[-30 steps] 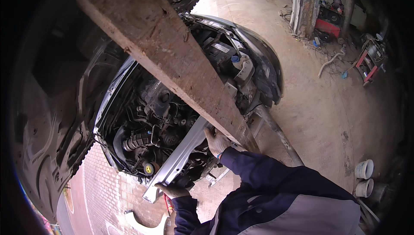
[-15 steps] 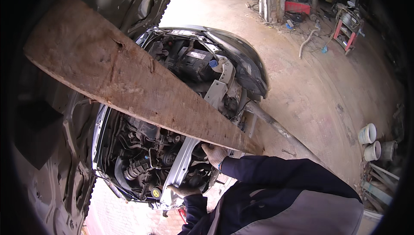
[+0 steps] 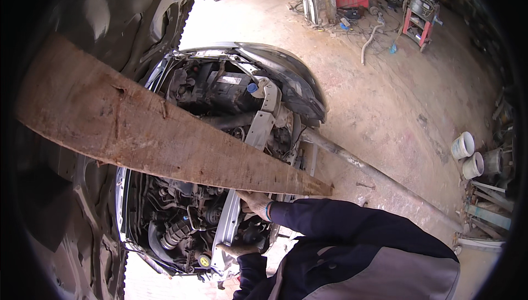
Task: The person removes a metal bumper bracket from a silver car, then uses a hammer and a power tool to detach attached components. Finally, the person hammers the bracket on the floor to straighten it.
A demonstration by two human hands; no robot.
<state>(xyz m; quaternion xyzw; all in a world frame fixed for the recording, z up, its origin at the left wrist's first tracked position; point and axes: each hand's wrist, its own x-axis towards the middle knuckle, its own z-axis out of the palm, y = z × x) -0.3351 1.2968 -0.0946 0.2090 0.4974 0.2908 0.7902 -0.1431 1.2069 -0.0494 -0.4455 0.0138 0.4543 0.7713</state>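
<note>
A silver metal crossmember (image 3: pixel 226 228) runs along the front of an open car engine bay. My left hand (image 3: pixel 237 249) holds its lower end, thumb over the top edge and the other fingers out of sight below. Further up the bar, my right hand (image 3: pixel 254 204) is closed on it, fingers over the edge, close under a long brown wooden plank (image 3: pixel 159 135). That plank slants across the view between me and the engine, hiding its middle. Near my left hand is a yellow-marked round cap (image 3: pixel 204 261), with a ribbed air hose (image 3: pixel 175 234) beyond.
The raised hood (image 3: pixel 55 234) fills the left side. A battery (image 3: pixel 228 88) and blue cap (image 3: pixel 252 87) sit on the far side of the bay. A long pole (image 3: pixel 379 178) extends right from the car's front. White buckets (image 3: pixel 463 145) and a red tool cart (image 3: pixel 419 22) stand on the floor.
The view has shifted, with the floor items moving left. My right hand has moved left onto the crossmember, its fingers now over the edge. My left hand stays at the lower end.
</note>
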